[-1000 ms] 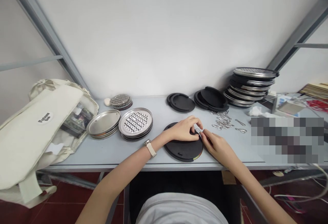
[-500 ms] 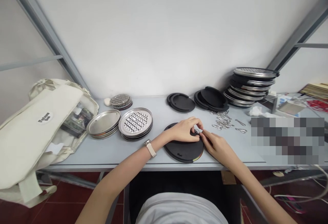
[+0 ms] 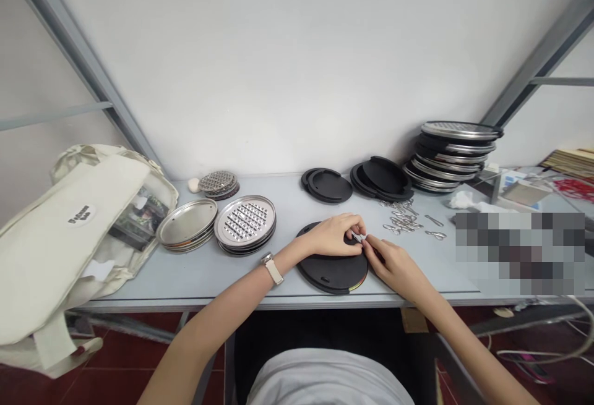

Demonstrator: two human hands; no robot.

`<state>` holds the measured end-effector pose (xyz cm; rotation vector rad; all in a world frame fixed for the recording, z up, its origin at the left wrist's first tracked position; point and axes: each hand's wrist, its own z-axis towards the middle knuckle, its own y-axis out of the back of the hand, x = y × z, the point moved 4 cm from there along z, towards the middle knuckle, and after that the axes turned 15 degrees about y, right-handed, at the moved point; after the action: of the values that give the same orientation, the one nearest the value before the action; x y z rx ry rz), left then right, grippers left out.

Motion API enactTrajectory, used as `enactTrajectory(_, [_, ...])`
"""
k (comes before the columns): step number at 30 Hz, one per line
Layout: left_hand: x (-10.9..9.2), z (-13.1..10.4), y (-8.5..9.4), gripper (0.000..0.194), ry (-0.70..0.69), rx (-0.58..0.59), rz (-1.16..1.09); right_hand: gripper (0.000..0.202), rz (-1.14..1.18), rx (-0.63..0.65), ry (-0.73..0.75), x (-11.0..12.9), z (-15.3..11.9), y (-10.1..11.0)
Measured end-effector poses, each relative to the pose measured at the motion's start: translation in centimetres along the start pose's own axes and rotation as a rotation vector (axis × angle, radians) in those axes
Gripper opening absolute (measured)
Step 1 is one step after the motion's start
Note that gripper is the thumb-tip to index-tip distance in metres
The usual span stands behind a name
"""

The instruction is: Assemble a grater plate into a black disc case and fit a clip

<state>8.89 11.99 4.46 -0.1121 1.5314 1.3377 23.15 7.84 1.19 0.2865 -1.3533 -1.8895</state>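
In the head view, the right hand (image 3: pixel 390 263) pinches a small metal clip (image 3: pixel 359 238) between thumb and fingertips. The left hand (image 3: pixel 331 237) lies over the black disc (image 3: pixel 338 272), fingers curled beside the clip; whether they grip it too, I cannot tell. The disc rests flat on the table (image 3: pixel 278 284), near its front edge, and the clip is at the disc's far right rim.

To work well here, the left palm should probably steady the disc while the right fingertips guide the clip with small, even pressure; forcing it could bend the wire or make it slip. Loose clips (image 3: pixel 404 219) lie beyond the right hand.
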Motion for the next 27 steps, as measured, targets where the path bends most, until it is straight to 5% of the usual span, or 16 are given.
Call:
enactTrajectory(17, [-0.36, -0.13, 0.16, 0.025, 0.061, -0.003, 0.17, 0.026, 0.022, -0.022, 0.019, 0.09, 0.15, 0.1])
enactTrajectory(27, [-0.23, -0.07, 0.18, 0.026, 0.004, 0.016, 0.057, 0.027, 0.02, -0.025, 0.024, 0.22, 0.11, 0.25])
